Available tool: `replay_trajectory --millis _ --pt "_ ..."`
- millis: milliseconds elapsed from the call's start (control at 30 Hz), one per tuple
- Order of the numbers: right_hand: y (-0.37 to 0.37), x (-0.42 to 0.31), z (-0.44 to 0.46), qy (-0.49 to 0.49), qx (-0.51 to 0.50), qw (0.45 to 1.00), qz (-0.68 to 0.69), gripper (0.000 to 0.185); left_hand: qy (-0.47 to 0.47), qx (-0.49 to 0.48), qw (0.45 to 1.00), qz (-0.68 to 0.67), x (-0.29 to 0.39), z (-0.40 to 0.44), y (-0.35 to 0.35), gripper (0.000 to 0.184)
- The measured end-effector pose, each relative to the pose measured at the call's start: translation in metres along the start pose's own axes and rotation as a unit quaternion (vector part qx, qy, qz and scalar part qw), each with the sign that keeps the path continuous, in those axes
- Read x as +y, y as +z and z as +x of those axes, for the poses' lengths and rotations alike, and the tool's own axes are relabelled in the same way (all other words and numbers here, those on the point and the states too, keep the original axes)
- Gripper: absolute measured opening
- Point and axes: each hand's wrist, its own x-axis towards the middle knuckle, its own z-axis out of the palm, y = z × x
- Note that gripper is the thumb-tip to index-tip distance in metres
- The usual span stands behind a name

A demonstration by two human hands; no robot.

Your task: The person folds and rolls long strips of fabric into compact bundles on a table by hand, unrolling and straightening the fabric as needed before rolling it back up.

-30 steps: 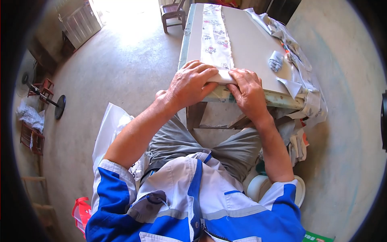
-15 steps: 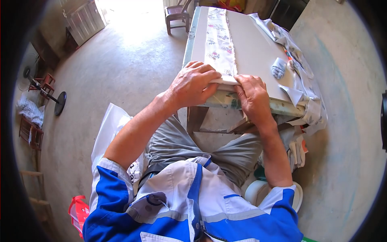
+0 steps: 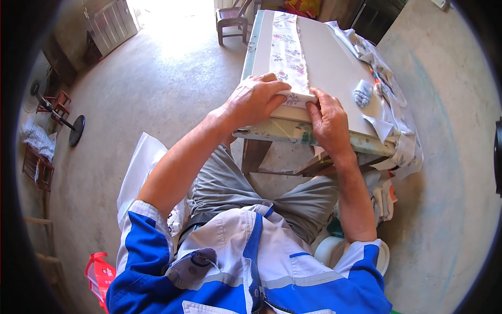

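A long strip of white floral fabric (image 3: 288, 52) lies lengthwise on the white-topped table (image 3: 334, 68). Its near end is wound into a flat roll (image 3: 296, 99) close to the table's front edge. My left hand (image 3: 257, 96) is closed on the roll's left end, thumb and fingers pinching it. At the right end, my right hand (image 3: 329, 116) grips the roll between thumb and fingers. A small grey-and-white bundle (image 3: 362, 93) sits on the table to the right of my right hand.
Loose fabric scraps (image 3: 389, 99) hang over the table's right edge. A wooden chair (image 3: 232, 22) stands beyond the table's far left corner. White buckets or lids (image 3: 330, 252) are by my right side, a red bag (image 3: 100, 275) at lower left.
Both hands have moved slightly forward along the strip with the roll. The roll's front now shows a flower print where it looked plain white before.
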Motion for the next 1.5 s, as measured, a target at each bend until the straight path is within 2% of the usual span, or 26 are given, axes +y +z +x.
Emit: replay_trajectory --millis 267,367,600,700,800,867,967,1067,1167,1200,1300,1500 --pt "0.006 0.000 0.004 0.016 -0.027 0.996 -0.079 0.041 -0.020 -0.075 0.996 -0.033 -0.018 0.020 -0.004 0.039" --pt "0.006 -0.001 0.005 0.021 -0.032 0.994 -0.100 0.043 -0.049 -0.140 0.989 -0.013 -0.013 0.030 -0.012 0.043" --pt "0.005 -0.013 0.006 0.041 -0.039 0.984 -0.169 0.046 -0.049 -0.121 0.991 0.043 -0.019 0.038 -0.009 0.061" --pt "0.004 -0.021 0.005 -0.072 0.007 0.985 -0.156 0.049 -0.072 -0.139 0.986 0.060 -0.014 0.042 -0.015 0.064" --pt "0.009 -0.024 -0.004 -0.090 -0.076 0.984 -0.134 0.052 -0.089 -0.141 0.984 0.057 -0.017 0.043 -0.012 0.063" --pt "0.010 -0.017 -0.009 -0.065 -0.105 0.985 -0.118 0.052 -0.099 -0.134 0.984 0.056 -0.024 0.041 -0.008 0.064" --pt "0.013 -0.011 -0.014 -0.058 -0.120 0.985 -0.113 0.053 -0.091 -0.097 0.988 0.073 -0.017 0.031 -0.010 0.056" --pt "0.011 -0.013 -0.013 -0.056 -0.126 0.982 -0.130 0.054 0.017 0.005 0.995 0.094 -0.012 0.018 -0.003 0.041" --pt "0.009 -0.015 -0.012 -0.048 -0.119 0.985 -0.117 0.054 0.110 0.050 0.991 0.065 0.001 0.011 0.007 0.028" --pt "0.009 -0.016 -0.012 -0.046 -0.115 0.987 -0.105 0.053 0.074 0.012 0.996 0.037 0.011 0.008 0.005 0.024" --pt "0.012 -0.015 -0.013 -0.057 -0.092 0.990 -0.095 0.052 0.050 0.014 0.997 0.049 0.011 0.003 0.013 0.023" --pt "0.007 -0.017 -0.020 -0.072 -0.071 0.990 -0.100 0.051 0.084 -0.001 0.996 -0.003 0.007 0.000 0.008 0.022"
